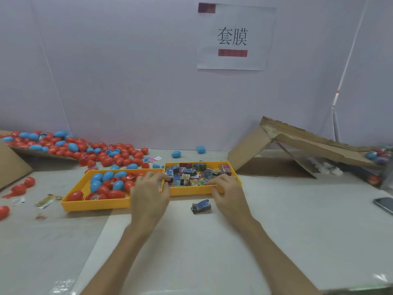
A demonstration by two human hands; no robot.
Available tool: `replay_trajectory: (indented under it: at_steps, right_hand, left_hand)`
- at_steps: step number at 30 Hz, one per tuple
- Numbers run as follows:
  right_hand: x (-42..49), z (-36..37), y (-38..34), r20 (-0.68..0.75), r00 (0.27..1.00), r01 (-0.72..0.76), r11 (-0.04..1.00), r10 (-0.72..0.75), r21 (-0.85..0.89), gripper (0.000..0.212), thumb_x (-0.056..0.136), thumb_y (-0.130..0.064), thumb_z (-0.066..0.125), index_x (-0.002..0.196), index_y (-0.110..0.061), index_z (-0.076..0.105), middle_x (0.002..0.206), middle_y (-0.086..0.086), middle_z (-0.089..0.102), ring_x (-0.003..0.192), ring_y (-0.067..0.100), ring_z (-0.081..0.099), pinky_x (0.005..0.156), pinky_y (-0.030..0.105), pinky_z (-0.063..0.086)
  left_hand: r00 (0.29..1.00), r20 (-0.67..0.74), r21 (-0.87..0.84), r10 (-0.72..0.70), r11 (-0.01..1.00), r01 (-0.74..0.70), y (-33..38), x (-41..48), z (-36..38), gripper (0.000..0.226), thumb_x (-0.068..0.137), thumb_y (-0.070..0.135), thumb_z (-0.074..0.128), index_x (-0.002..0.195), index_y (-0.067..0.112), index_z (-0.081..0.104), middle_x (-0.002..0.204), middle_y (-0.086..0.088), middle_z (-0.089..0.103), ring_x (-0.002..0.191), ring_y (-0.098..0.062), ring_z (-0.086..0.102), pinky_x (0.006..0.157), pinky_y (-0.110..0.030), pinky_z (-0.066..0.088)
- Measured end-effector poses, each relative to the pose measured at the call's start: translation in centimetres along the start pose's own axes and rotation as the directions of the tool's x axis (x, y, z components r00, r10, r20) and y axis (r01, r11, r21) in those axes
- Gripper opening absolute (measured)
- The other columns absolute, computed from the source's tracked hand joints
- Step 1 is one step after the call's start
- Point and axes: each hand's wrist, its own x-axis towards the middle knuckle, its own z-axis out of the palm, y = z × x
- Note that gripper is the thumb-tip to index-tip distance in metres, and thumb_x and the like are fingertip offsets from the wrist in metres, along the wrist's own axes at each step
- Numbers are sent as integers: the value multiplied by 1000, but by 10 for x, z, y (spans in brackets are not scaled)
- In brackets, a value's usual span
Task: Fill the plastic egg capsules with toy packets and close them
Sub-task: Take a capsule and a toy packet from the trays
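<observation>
Watching through the head camera, I am seeing both hands reaching forward over the table (276,231) to two yellow trays sitting side by side and touching. The egg tray (95,204), on the left, is holding red and blue eggs (106,184), all of them looking closed as far as I can make out. The packet tray (191,191), on the right, is holding a heap of packets (191,173).

My view is showing the left hand (150,194) hovering over the seam where the trays meet, its fingers curling down toward the near left corner of the packets. Something small and dark is sitting at its fingertips, but I cannot tell whether it is pinching it. The right hand (227,192) is gripping the near rim of the packet tray, fingers lying along the top and thumb pressing the outer wall.

A loose packet (201,206) is lying on the table between the two wrists, just in front of the packet tray. Many more eggs are spilling from a cardboard sheet (12,165) at the far left, and two blue ones (176,154) are resting apart behind the trays. A cardboard ramp (297,145) is leaning at the right, a phone (385,205) is lying at the right edge, and a paper sign (234,37) is hanging on the wall.
</observation>
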Motion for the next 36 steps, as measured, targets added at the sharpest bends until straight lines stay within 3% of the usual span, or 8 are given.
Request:
replay_trajectory:
  at_steps: [6, 9, 12, 18, 22, 25, 29, 36]
  right_hand:
    - [-2, 4, -14, 307, 952, -54, 979, -9, 197, 16, 77, -12, 67, 81, -25, 75, 85, -15, 63, 82, 6, 58, 68, 12, 40]
    - [-2, -1, -18, 420, 908, -104, 968, -1, 228, 25, 71, -7, 63, 81, -26, 75, 92, -10, 65, 85, 6, 60, 64, 14, 44]
    - [-3, -6, -21, 482, 876, -116, 968, -7, 224, 29, 74, -2, 67, 87, -27, 75, 98, -9, 64, 90, 3, 60, 66, 10, 45]
    - [-4, -2, -23, 389, 921, -88, 974, -1, 210, 13, 81, -9, 77, 85, -21, 77, 92, -7, 64, 83, 8, 62, 65, 11, 46]
    - [-4, 0, -23, 350, 937, -61, 980, -9, 188, 18, 79, -10, 79, 78, -26, 73, 93, -6, 64, 82, 10, 62, 69, 14, 44]
    - [-4, 1, -23, 328, 945, -47, 984, -13, 174, 24, 78, -8, 79, 73, -30, 69, 90, -8, 63, 80, 9, 62, 66, 12, 42]
    - [-4, 2, -20, 308, 951, -33, 986, -19, 164, 26, 78, -6, 78, 74, -30, 67, 87, -8, 64, 79, 8, 66, 66, 14, 48]
    - [-3, 8, -18, 245, 968, 11, 985, -53, 170, 26, 75, -5, 80, 72, -26, 65, 83, -13, 57, 83, 4, 57, 70, 10, 40]
  left_hand:
    - [930, 245, 386, -274, 908, 165, -50, 43, -14, 26, 94, 25, 66, 119, 28, 72, 120, 0, 69, 119, -23, 54, 100, -44, 47]
    - [941, 208, 225, -266, 950, 218, -56, 41, -9, 21, 91, 12, 69, 108, 24, 76, 109, 0, 73, 105, -20, 62, 82, -41, 59]
    - [949, 178, 195, -260, 955, 225, -54, 35, -6, 19, 94, 13, 66, 101, 27, 77, 105, 4, 75, 86, -13, 62, 60, -27, 52]
    - [955, 198, 171, -219, 967, 187, -59, 33, -7, 16, 96, 21, 64, 105, 30, 75, 104, 8, 74, 73, -8, 59, 50, -22, 39]
    - [995, 69, -5, -70, 997, 71, -57, 30, -13, 16, 91, 7, 69, 93, 23, 74, 96, 2, 73, 89, -19, 64, 76, -39, 54]
    - [983, -130, 211, -133, 965, 158, -63, 34, -17, 18, 87, 15, 74, 102, 25, 76, 105, -4, 72, 105, -30, 58, 91, -49, 40]
    - [946, -25, 406, -323, 862, 305, -76, 35, -20, 29, 89, 29, 74, 117, 31, 73, 112, -7, 68, 120, -30, 49, 98, -47, 37]
    - [982, -134, 168, -131, 974, 153, -64, 32, -20, 32, 81, 25, 85, 111, 20, 74, 101, -7, 72, 103, -31, 61, 89, -48, 43]
